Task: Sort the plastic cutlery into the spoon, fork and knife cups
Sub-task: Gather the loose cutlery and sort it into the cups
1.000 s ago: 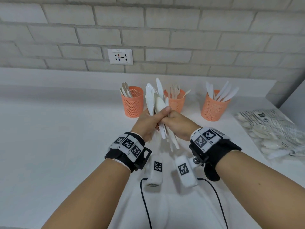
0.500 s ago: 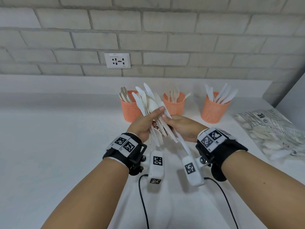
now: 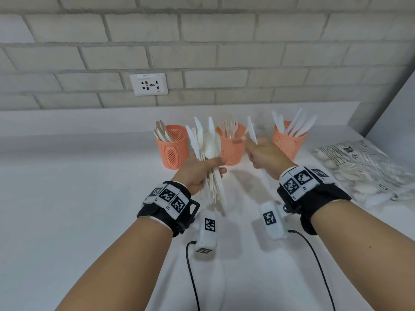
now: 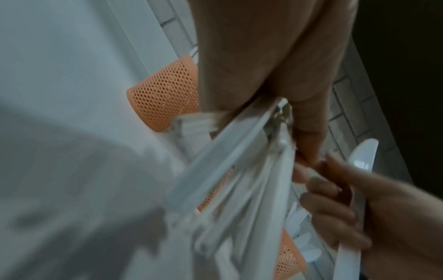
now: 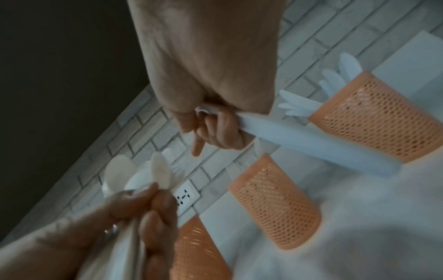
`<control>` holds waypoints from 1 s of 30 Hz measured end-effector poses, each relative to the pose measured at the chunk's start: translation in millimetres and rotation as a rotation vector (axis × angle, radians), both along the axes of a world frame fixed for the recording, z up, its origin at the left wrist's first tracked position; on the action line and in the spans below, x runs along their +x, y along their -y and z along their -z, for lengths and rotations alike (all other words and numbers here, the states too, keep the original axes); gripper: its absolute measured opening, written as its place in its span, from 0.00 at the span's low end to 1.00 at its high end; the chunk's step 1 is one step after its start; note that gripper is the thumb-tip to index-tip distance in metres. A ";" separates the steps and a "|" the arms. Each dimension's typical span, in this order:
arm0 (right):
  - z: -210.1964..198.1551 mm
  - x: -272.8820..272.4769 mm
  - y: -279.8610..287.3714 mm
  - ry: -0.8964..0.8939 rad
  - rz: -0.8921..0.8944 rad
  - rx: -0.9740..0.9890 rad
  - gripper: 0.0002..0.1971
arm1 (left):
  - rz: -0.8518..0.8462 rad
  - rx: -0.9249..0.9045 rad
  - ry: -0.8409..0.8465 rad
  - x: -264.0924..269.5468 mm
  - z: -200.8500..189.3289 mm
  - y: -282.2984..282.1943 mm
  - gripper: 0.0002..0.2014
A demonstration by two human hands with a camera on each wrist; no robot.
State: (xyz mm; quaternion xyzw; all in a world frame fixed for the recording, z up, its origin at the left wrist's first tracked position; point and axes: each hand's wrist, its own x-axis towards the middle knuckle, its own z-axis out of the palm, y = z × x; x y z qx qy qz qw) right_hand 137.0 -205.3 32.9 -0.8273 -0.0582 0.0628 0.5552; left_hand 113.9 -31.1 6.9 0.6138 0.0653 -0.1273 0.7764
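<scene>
Above the white worktop, in front of three orange mesh cups: left hand curled round a fanned bundle of white plastic cutlery, heads up. Right hand apart from it, fingers wrapped round a single white knife, blade up, between fork cup and knife cup. Spoon cup leftmost. Clear bag of cutlery lying at far right.

cups: orange, honeycomb mesh pattern
cutlery bundle: white, some cream
worktop: plain white
wall: pale grey brick pattern
wristbands: black, with black-and-white square codes
</scene>
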 end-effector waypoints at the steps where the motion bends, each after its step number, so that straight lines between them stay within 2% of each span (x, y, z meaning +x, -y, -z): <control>1: -3.6 2.0 -1.6 0.038 0.022 0.019 0.16 | 0.062 0.036 0.002 -1.2 -0.8 3.8 0.15; 3: -8.6 5.5 -7.2 0.046 -0.016 0.064 0.14 | 0.193 0.093 -0.001 -4.1 -2.2 11.8 0.08; 6: -10.4 12.7 -5.2 -0.051 -0.050 0.227 0.14 | 0.360 0.147 0.001 -6.3 -3.3 21.6 0.07; 9: -6.9 15.9 4.5 -0.085 -0.085 0.270 0.15 | 0.427 0.164 -0.002 -5.8 -1.6 26.9 0.06; 13: -5.5 25.9 15.9 -0.061 0.010 0.308 0.14 | 0.400 0.171 -0.029 -5.9 3.9 35.9 0.06; 15: -5.4 31.9 21.3 -0.088 0.039 0.389 0.13 | 0.378 0.170 -0.037 -5.5 5.4 40.2 0.06; 17: -2.4 33.4 25.5 -0.135 -0.021 0.482 0.11 | 0.347 0.168 -0.042 -4.0 6.0 43.3 0.05; 19: 2.8 30.8 27.6 -0.138 -0.090 0.447 0.06 | 0.301 0.176 -0.047 -1.6 6.1 46.1 0.05; 22: 6.6 30.9 31.0 -0.099 -0.051 0.341 0.13 | 0.286 0.198 -0.063 2.8 5.9 52.1 0.06; 26: -19.8 42.5 48.3 0.036 0.147 0.242 0.21 | 0.286 0.241 -0.094 8.8 7.6 57.9 0.06; 30: -55.7 62.8 70.4 0.174 0.284 0.561 0.18 | 0.208 0.268 -0.129 12.9 16.2 58.8 0.05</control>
